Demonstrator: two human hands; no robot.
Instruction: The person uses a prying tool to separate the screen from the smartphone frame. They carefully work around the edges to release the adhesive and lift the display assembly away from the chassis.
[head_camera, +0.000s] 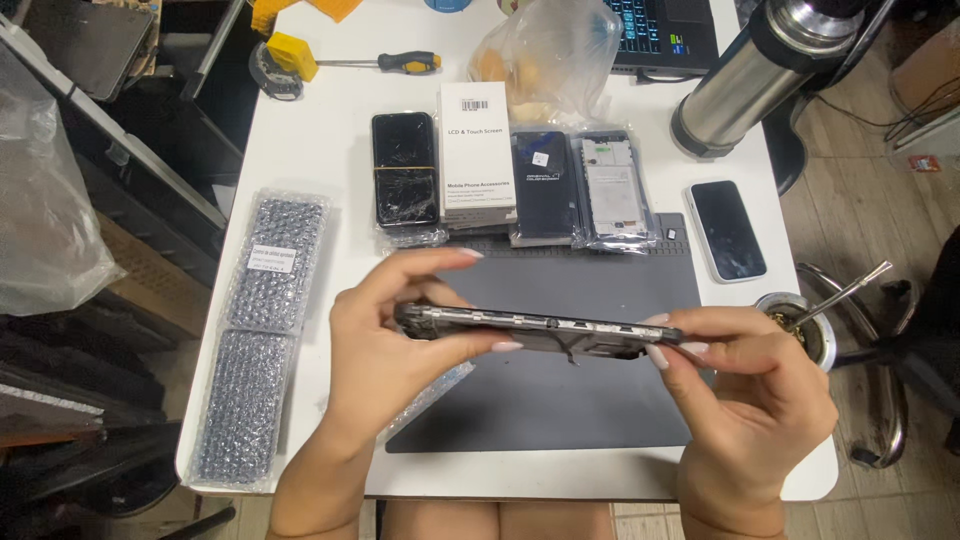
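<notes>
Both hands hold a dark phone (545, 330) edge-on above the grey work mat (600, 280), so I see its thin side with buttons and a small strip hanging below it. My left hand (395, 345) grips the left end between thumb and fingers. My right hand (750, 385) pinches the right end with its fingertips.
Behind the mat lie a cracked black phone (405, 170), a white box (476, 150) and two bagged phone parts (580, 185). A white-edged phone (727, 230) lies at right, beside a steel flask (760, 70). Bubble-wrap packs (262, 330) lie at left. A screwdriver (395, 62), clear bag and laptop sit at the back.
</notes>
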